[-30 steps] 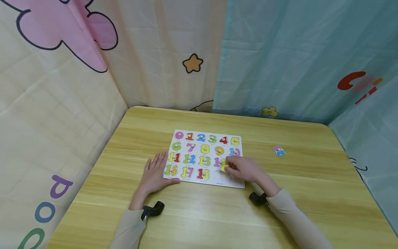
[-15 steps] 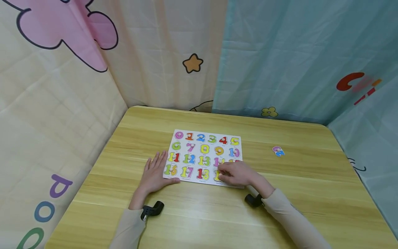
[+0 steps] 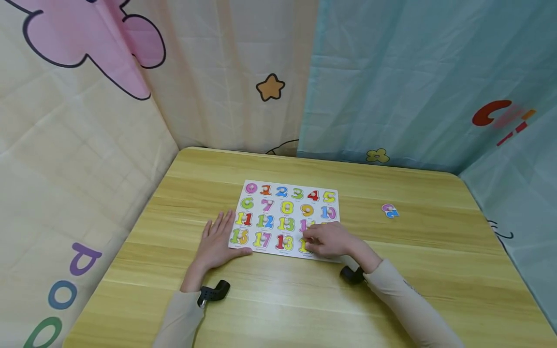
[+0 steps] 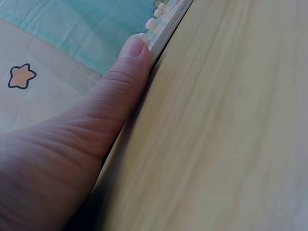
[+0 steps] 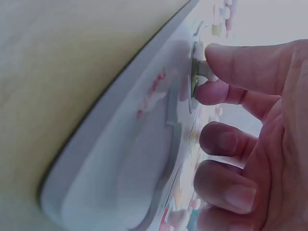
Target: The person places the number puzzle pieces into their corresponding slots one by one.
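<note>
A white number puzzle board (image 3: pixel 277 207) lies on the table, filled with colourful knobbed number pieces. My left hand (image 3: pixel 214 246) rests flat at its left side, the thumb (image 4: pixel 115 84) extended along the front edge in the left wrist view. Over the board's front right part, my right hand (image 3: pixel 330 239) pinches the knob (image 5: pixel 208 72) of a yellow number piece (image 3: pixel 303 245) between thumb and index finger. That piece sits in the bottom row, right of the red-and-yellow 18, partly hidden by the fingers. Beside it, a bare recess (image 5: pixel 144 163) shows in the right wrist view.
A loose pink-and-blue number piece (image 3: pixel 390 211) lies on the wooden table (image 3: pixel 287 309), right of the board. Patterned curtains (image 3: pixel 235 87) stand along the back and both sides. Each wrist carries a black camera mount.
My right hand has moved left and toward the front edge, bringing the yellow number piece down into the bottom row. In the last half second it has barely shifted; the left hand stays put.
</note>
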Demonstrator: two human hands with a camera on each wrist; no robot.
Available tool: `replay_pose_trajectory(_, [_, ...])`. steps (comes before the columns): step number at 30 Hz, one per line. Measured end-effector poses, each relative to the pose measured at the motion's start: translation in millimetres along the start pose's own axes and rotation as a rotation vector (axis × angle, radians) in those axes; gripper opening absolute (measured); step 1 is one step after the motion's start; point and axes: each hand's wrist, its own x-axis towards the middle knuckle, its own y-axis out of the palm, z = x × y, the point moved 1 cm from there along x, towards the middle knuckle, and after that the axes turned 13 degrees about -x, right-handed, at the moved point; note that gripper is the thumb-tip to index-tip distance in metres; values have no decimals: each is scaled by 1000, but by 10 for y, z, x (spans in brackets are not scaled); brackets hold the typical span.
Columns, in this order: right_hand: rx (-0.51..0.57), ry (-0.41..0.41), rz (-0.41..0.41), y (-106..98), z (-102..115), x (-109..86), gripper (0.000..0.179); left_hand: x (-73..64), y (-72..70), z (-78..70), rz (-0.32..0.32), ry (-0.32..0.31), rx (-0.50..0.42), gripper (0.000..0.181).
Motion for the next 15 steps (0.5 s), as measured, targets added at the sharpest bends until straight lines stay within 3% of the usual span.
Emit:
replay_pose_trajectory(11, [102, 20, 75, -11, -45, 17, 18, 3, 13, 2, 8, -2, 3, 119])
replay_pose_trajectory(15, [93, 34, 96, -4, -50, 11, 18, 2, 22, 16, 3, 0, -1, 118])
